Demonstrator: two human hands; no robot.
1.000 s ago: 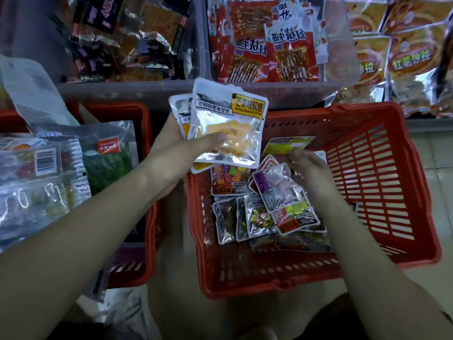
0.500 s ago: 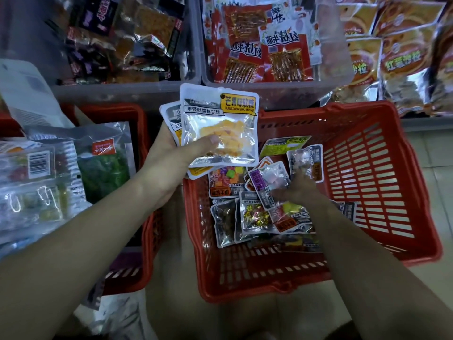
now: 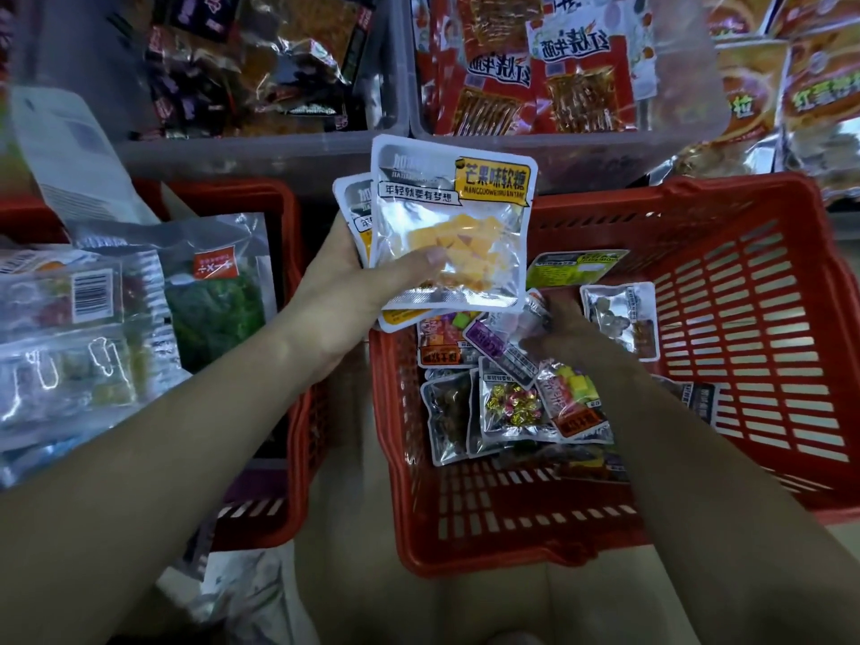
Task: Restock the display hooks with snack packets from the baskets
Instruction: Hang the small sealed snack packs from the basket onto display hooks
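Note:
My left hand (image 3: pixel 344 290) holds a small stack of mango candy packets (image 3: pixel 453 230), silver with yellow cubes showing, above the near-left corner of a red basket (image 3: pixel 744 346). My right hand (image 3: pixel 565 330) reaches down into that basket among several small mixed snack packets (image 3: pixel 512 402). Its fingers rest on a purple-labelled packet (image 3: pixel 488 339), and whether they grip it is hidden.
A second red basket (image 3: pixel 288 290) on the left holds large clear packets, one with green contents (image 3: pixel 214 309). Grey bins (image 3: pixel 260 151) behind hold dark and red snack packs (image 3: pixel 535 72). More orange packs (image 3: pixel 814 86) sit at the upper right.
My right hand slid farther into the basket toward the upper-left packets. A grey packet at the right is now uncovered. The left hand's stack rose slightly.

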